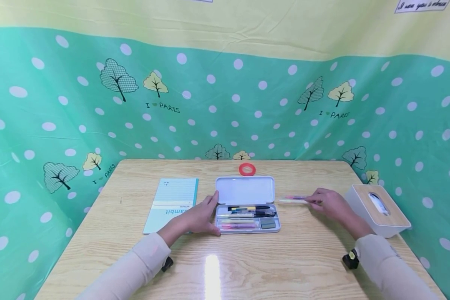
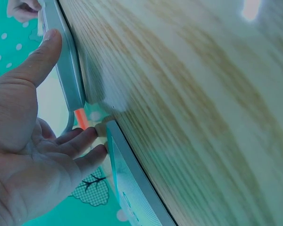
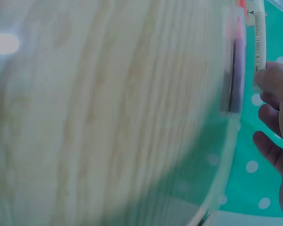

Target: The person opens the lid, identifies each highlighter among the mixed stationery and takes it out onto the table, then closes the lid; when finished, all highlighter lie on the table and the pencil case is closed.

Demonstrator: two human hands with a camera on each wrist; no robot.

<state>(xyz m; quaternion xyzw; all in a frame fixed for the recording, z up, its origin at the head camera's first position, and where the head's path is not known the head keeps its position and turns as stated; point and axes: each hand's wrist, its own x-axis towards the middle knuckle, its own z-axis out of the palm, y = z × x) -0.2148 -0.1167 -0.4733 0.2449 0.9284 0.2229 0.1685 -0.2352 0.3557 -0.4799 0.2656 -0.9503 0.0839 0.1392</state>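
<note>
An open white pencil case (image 1: 245,190) lies on the table with its lid folded back. In it are several pens and markers (image 1: 238,226) and a grey eraser (image 1: 268,224). My left hand (image 1: 198,216) rests at the case's left side, thumb by the near corner and fingers loosely extended; in the left wrist view the thumb (image 2: 49,47) lies against the case wall. To the right of the case, my right hand (image 1: 331,204) pinches one end of a white pen (image 3: 259,42) with a barcode label. Beside it on the table is a pink-and-purple pen (image 3: 237,70).
A light-blue notebook (image 1: 170,204) lies left of the case, close to my left hand. Behind the lid sits a red tape roll (image 1: 247,164). A white tissue box with a wooden top (image 1: 391,208) stands by my right forearm. Patterned cloth (image 1: 225,100) hangs behind the table.
</note>
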